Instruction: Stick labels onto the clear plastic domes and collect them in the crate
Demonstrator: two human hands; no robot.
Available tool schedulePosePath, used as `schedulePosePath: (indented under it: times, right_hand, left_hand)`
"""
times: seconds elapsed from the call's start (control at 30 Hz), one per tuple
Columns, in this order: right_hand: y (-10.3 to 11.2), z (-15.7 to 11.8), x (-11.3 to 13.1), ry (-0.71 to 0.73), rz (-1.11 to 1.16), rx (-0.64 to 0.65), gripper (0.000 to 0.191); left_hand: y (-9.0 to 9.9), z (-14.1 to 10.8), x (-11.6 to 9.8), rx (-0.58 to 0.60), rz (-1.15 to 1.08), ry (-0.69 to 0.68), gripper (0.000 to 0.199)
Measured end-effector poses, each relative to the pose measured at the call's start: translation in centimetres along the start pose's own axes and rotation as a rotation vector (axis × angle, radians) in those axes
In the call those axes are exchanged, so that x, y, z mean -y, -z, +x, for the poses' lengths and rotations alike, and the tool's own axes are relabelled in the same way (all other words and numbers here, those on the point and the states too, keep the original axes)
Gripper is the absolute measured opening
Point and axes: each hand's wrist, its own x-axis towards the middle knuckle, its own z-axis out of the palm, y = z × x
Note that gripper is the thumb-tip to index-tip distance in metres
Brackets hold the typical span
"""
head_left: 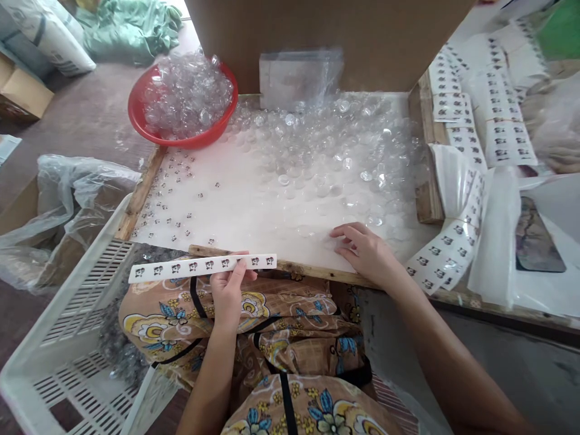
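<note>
From where I stand, the person's left hand (230, 284) pinches a white strip (167, 269) with a row of small panda pictures, thumb on top and fingers beneath. The strip lies crosswise above the lap, at the near wooden edge of the tabletop (235, 193).

The right hand (365, 251) is half closed at the near edge, further right, thumb and fingertips close together; I can't tell whether a clear piece is between them.

Loose clear pieces (317, 145) crowd the far and right parts of the white surface, while small panda-marked pieces (176, 205) lie scattered on the left. A red bowl (185, 144) heaped with clear pieces sits at the far left corner. Over on the right are banded panda sheets (502, 121) and a dark phone (537, 235).
</note>
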Motion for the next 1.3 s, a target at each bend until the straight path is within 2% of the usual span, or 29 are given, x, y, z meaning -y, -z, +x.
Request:
schedulePosePath:
  times: [0.17, 0.3, 0.47, 0.57, 0.8, 0.9, 1.0, 1.1, 1.23, 1.3]
  right_hand:
    - [0.1, -0.1, 0.7, 0.067, -0.112, -0.055, 0.023]
    - [-0.9, 0.7, 2.0, 0.157, -0.155, -0.04, 0.026]
    - [-2.3, 1.8, 2.5, 0.207, -0.232, -0.016, 0.015]
    - [-2.5, 1.9, 2.5, 0.216, -0.246, -0.038, 0.014]
    - [-1.8, 1.6, 3.4, 0.174, -0.105, -0.072, 0.016]
    - [-2.2, 1.8, 4.1, 0.132, -0.017, -0.033, 0.013]
    - [-3.2, 2.3, 4.5, 0.15, -0.017, 0.005, 0.015]
    - [-3.3, 2.4, 4.2, 0.176, -0.062, -0.012, 0.016]
    - [-1.7, 1.6, 2.6, 0.124, -0.13, -0.104, 0.018]
    - [-1.0, 1.0, 1.7, 0.092, -0.187, -0.085, 0.022]
  left_hand:
    - [0.1, 0.2, 0.2, 0.006, 0.007, -0.004, 0.024]
    - [0.1, 0.2, 0.3, 0.004, 0.012, -0.003, 0.024]
    - [0.2, 0.1, 0.1, -0.011, -0.01, -0.001, 0.024]
    - [0.3, 0.2, 0.0, -0.013, -0.011, 0.007, 0.024]
    - [0.2, 0.2, 0.4, -0.007, -0.001, 0.012, 0.025]
    - [0.2, 0.2, 0.4, -0.009, 0.004, 0.011, 0.026]
    - [0.2, 0.2, 0.3, -0.004, 0.003, 0.001, 0.024]
    - [0.2, 0.2, 0.2, 0.002, -0.004, -0.005, 0.023]
    - [0.2, 0.2, 0.2, 0.001, -0.006, -0.003, 0.022]
    - [0.2, 0.3, 0.3, 0.0, -0.012, 0.005, 0.023]
